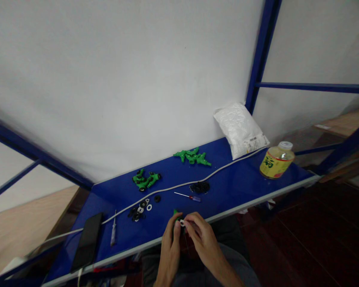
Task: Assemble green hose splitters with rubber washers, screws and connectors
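A big white wall (137, 79) stands at the back, smooth and flat. In front is a long blue table (227, 187), shiny on top, with a pale edge. A straight blue post (261, 52) rises behind its right end. A thin, pale, round cord (221, 169) bends across the table.

A puffy white bag (239, 125), crinkly like plastic, leans at the back. Near it stands a fat, see-through bottle (277, 161) with a yellow label and a white lid. A flat black slab (87, 243) with straight sides lies at the left end.

Both hands are at the front edge, close together. The left hand (171, 239) is curled around a green piece (175, 211), mostly hidden by fingers. The right hand (203, 237) pinches a small white ring (182, 223) against it.

Knobbly green parts (193, 156) sit by the wall, and more green parts with black ends (145, 181) sit left of them. One screwdriver (113, 235) has a clear handle; another screwdriver (194, 198) has a purplish one. Beside that is a tangled black heap (200, 187). Smallest are the loose black and white rings (137, 212), round and flat.
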A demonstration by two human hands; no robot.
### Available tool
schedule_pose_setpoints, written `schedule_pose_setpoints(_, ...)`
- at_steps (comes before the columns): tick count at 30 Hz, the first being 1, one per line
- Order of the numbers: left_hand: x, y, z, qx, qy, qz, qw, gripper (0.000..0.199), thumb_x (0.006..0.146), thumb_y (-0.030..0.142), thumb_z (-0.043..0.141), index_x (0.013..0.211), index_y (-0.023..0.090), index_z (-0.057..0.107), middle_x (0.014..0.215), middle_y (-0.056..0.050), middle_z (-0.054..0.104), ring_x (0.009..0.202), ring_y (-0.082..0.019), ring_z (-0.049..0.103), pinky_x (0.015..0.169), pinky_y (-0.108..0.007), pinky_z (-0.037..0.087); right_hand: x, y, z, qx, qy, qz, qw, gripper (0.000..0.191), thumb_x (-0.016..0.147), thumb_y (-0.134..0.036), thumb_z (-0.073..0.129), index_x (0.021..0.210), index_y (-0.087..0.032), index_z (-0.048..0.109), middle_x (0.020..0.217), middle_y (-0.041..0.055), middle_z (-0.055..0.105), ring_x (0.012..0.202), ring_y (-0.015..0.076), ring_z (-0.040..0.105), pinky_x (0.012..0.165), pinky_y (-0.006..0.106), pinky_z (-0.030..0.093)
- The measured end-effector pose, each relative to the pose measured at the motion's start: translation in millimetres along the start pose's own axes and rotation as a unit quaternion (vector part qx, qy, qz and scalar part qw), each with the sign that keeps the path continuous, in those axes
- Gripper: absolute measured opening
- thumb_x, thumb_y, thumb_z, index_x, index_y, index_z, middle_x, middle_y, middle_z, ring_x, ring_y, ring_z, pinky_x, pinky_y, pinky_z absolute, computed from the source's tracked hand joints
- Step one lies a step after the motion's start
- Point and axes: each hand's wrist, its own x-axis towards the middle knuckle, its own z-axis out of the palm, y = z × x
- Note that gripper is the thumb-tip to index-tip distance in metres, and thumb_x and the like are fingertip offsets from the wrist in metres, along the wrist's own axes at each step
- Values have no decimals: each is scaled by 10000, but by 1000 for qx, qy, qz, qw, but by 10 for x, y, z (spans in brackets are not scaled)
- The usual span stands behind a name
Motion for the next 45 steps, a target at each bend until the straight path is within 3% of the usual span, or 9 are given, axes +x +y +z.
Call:
schedule_pose_setpoints(4, -3, 8, 6, 21, -1, 9, 1000, 633, 953, 688, 470, 1311, 201, 659, 1451, -138, 616, 1430, -328, 488, 1236, -518, 311, 7, -6, -31, 3, -9, 31, 999, 325, 1032, -464, 506, 945, -197, 670, 928, 63, 684, 857, 171, 702, 765, 247, 561)
schedule_pose_setpoints(14, -78, 176, 7, -19, -16, 42, 999, 432, 1011, 505, 486, 1239, 187, 670, 1241, -111, 709, 1197, -281, 648, 1050, -413, 504, -41, 14, -53, 65, -58, 120, 989, 353, 1014, -505, 510, 973, -176, 631, 766, 16, 667, 707, 159, 684, 683, 258, 552)
schedule_pose_setpoints(18, -85, 157, 4, -21, -20, 36, 999, 439, 1013, 503, 474, 1253, 185, 659, 1246, -114, 701, 1195, -283, 643, 1034, -408, 506, -53, -14, -79, 40, -46, 97, 993, 285, 1019, -443, 534, 971, -183, 641, 827, 28, 675, 749, 160, 688, 709, 262, 558)
schedule_pose_setpoints(24, -69, 182, 10, -28, -26, 31, 999, 457, 1020, 533, 441, 1246, 197, 652, 1253, -104, 694, 1206, -281, 629, 1037, -409, 496, -44, -51, -108, -42, -38, 13, 998, 137, 1005, -273, 556, 1025, -216, 679, 1050, 78, 647, 946, 204, 656, 878, 349, 552)
schedule_pose_setpoints(31, -82, 198, 7, -26, -60, -2, 998, 399, 1027, 487, 442, 1286, 229, 601, 1361, -81, 644, 1280, -272, 587, 1087, -402, 448, -43, -105, -160, -93, -100, -15, 991, 374, 948, -68, 482, 1172, -265, 708, 1208, 108, 622, 1166, 284, 594, 1060, 519, 482)
schedule_pose_setpoints(35, -60, 175, -5, -37, -63, -3, 997, 365, 1018, 459, 470, 1276, 232, 593, 1353, -73, 646, 1252, -258, 609, 1093, -386, 442, -13, -158, -148, -65, -102, 3, 993, 260, 981, -145, 505, 1112, -261, 697, 1193, 88, 621, 1123, 235, 630, 1036, 431, 520)
schedule_pose_setpoints(38, -50, 182, -23, -39, -64, 0, 997, 366, 1026, 450, 463, 1281, 231, 608, 1362, -78, 650, 1265, -262, 609, 1111, -392, 431, -10, -163, -119, -39, -69, 49, 996, 149, 991, -244, 553, 1103, -244, 651, 1144, 73, 634, 1049, 200, 658, 950, 353, 560)
schedule_pose_setpoints(41, -61, 223, -48, -1, -70, 25, 997, 394, 1044, 433, 421, 1313, 233, 627, 1402, -85, 645, 1325, -268, 577, 1159, -419, 387, -24, -135, -92, -15, -29, 122, 992, 224, 971, -372, 615, 1138, -224, 596, 1052, 61, 648, 918, 184, 688, 809, 309, 590)
schedule_pose_setpoints(45, -89, 289, -74, 58, -74, 45, 995, 415, 1044, 403, 408, 1341, 236, 645, 1427, -96, 648, 1344, -275, 578, 1168, -451, 392, -36, -108, -55, 37, -39, 186, 981, 328, 958, -472, 613, 1166, -221, 574, 990, 34, 653, 786, 154, 715, 702, 264, 606)
